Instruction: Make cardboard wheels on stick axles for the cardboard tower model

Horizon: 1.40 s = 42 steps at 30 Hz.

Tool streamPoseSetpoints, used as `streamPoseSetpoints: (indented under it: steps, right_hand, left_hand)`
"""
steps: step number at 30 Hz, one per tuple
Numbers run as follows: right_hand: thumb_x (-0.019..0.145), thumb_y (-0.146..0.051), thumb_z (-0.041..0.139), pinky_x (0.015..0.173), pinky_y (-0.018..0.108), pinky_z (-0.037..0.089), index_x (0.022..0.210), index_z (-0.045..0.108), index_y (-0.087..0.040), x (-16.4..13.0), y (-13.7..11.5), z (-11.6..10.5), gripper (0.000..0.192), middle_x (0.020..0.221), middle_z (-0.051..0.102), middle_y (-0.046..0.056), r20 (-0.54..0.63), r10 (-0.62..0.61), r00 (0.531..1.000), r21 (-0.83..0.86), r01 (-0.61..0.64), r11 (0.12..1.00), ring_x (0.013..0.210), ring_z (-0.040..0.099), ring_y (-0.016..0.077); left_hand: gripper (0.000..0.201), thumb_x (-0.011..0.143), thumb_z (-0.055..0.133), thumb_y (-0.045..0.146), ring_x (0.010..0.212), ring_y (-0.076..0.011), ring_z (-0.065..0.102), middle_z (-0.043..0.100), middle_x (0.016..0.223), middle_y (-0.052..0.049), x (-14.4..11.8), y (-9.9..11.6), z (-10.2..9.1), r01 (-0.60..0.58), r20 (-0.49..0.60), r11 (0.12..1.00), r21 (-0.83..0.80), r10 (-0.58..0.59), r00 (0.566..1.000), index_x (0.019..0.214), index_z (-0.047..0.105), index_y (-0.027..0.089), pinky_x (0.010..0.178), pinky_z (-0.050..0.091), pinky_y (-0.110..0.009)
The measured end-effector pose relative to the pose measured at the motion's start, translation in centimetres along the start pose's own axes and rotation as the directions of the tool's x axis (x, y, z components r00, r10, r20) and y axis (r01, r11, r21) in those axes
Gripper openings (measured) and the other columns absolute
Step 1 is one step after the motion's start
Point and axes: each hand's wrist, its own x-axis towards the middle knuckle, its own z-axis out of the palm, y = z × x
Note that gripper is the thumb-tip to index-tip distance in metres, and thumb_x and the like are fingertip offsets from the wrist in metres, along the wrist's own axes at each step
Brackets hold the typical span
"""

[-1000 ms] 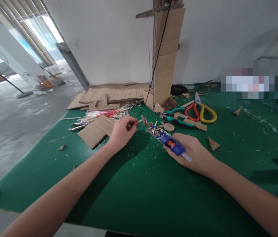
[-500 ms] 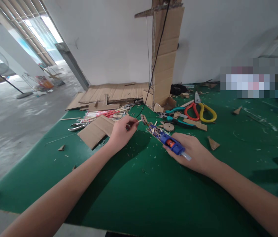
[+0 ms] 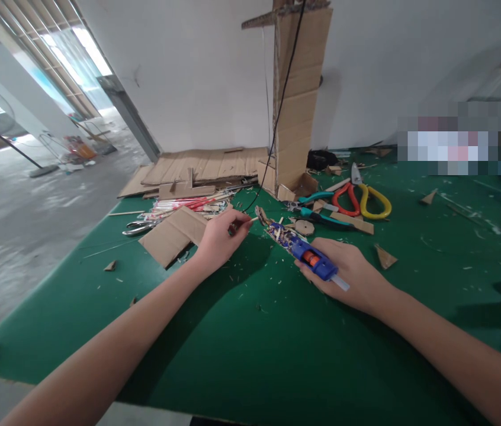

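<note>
We log a green tabletop (image 3: pixel 241 331); an upright cardboard column (image 3: pixel 297 100) at its rear; yellow-handled shears (image 3: pixel 368 198) beyond; a blue glue gun (image 3: pixel 310 257), gripped in our right hand (image 3: pixel 350 275); a thin wooden stick (image 3: pixel 250 220), pinched in our left hand (image 3: pixel 219 239), tip just beside the gun's nozzle.

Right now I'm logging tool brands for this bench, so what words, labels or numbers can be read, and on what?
None can be read.
Blue glue gun in the right hand: specks on the barrel, no legible label.
Red and white sticks beyond the left hand: any print too small to read.
Red and yellow shears: no marking visible.
Far right patch: blurred out.
</note>
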Motion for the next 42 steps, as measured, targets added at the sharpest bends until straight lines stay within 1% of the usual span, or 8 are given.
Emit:
streamPoseSetpoints:
  steps: [3,10,21,28,34,37,42]
  right_hand:
    - [0.076,-0.022,0.054,0.053,0.025,0.037,0.075,0.046,-0.02,-0.01,0.03,-0.06,0.008,0.068,0.055,0.002,0.013,0.016,1.0,0.013,-0.016,1.0,0.061,0.054,0.0163]
    - [0.076,-0.022,0.054,0.053,0.026,0.037,0.076,0.048,-0.019,0.05,-0.03,-0.17,0.007,0.069,0.056,0.002,0.029,0.017,0.999,0.012,-0.017,1.0,0.061,0.053,0.0161]
    - [0.077,-0.023,0.054,0.051,0.026,0.037,0.073,0.047,-0.019,-0.01,-0.18,-0.37,0.009,0.066,0.055,0.002,0.028,0.053,0.998,0.046,-0.054,0.997,0.059,0.053,0.016]
    - [0.077,-0.024,0.054,0.049,0.026,0.036,0.071,0.045,-0.02,-0.01,-0.28,-0.33,0.012,0.066,0.054,0.002,0.03,0.093,0.995,0.075,-0.095,0.993,0.055,0.051,0.0151]
    - [0.077,-0.025,0.053,0.048,0.026,0.035,0.07,0.042,-0.021,-0.04,-0.21,-0.53,0.014,0.064,0.051,0.001,0.059,0.107,0.993,0.054,-0.11,0.992,0.056,0.05,0.0152]
    - [0.077,-0.025,0.054,0.049,0.026,0.036,0.07,0.042,-0.021,-0.05,-0.11,-0.49,0.014,0.065,0.051,0.001,0.067,0.101,0.993,0.043,-0.104,0.994,0.057,0.05,0.0152]
    - [0.077,-0.024,0.055,0.049,0.025,0.036,0.071,0.042,-0.021,-0.06,-0.07,-0.32,0.014,0.065,0.051,0.0,0.016,0.078,0.997,0.052,-0.078,0.996,0.055,0.05,0.0144]
  left_hand:
    - [0.009,0.082,0.055,0.024,0.06,-0.0098,0.052,0.062,0.074,-0.001,0.0,0.0,-0.01,-0.006,0.006,1.0,0.007,0.006,1.0,0.081,0.062,0.018,0.058,0.046,-0.022]
    - [0.013,0.084,0.053,0.027,0.06,-0.0095,0.052,0.062,0.074,0.0,0.05,0.38,-0.21,0.03,0.01,0.999,-0.016,-0.03,0.999,0.081,0.062,0.018,0.057,0.044,-0.021]
    - [0.01,0.084,0.053,0.023,0.062,-0.0098,0.052,0.062,0.074,-0.001,0.03,0.41,-0.26,0.002,0.019,1.0,0.0,-0.002,1.0,0.082,0.062,0.018,0.059,0.044,-0.022]
    - [0.011,0.084,0.052,0.024,0.063,-0.0105,0.052,0.063,0.074,-0.001,0.04,0.58,-0.36,-0.035,0.058,0.999,-0.014,0.036,0.998,0.081,0.062,0.018,0.06,0.045,-0.023]
    - [0.012,0.085,0.052,0.025,0.064,-0.0104,0.053,0.063,0.075,-0.001,0.0,0.51,-0.44,-0.006,0.038,1.0,-0.013,0.007,0.999,0.082,0.061,0.018,0.06,0.044,-0.022]
    - [0.012,0.085,0.051,0.025,0.065,-0.0106,0.053,0.063,0.076,-0.001,-0.01,0.61,-0.49,-0.012,0.037,1.0,-0.009,0.013,0.999,0.082,0.061,0.018,0.061,0.045,-0.022]
    - [0.012,0.085,0.052,0.024,0.065,-0.0108,0.053,0.062,0.076,-0.001,-0.03,0.67,-0.51,-0.021,0.039,1.0,-0.006,0.022,0.999,0.083,0.062,0.018,0.06,0.045,-0.022]
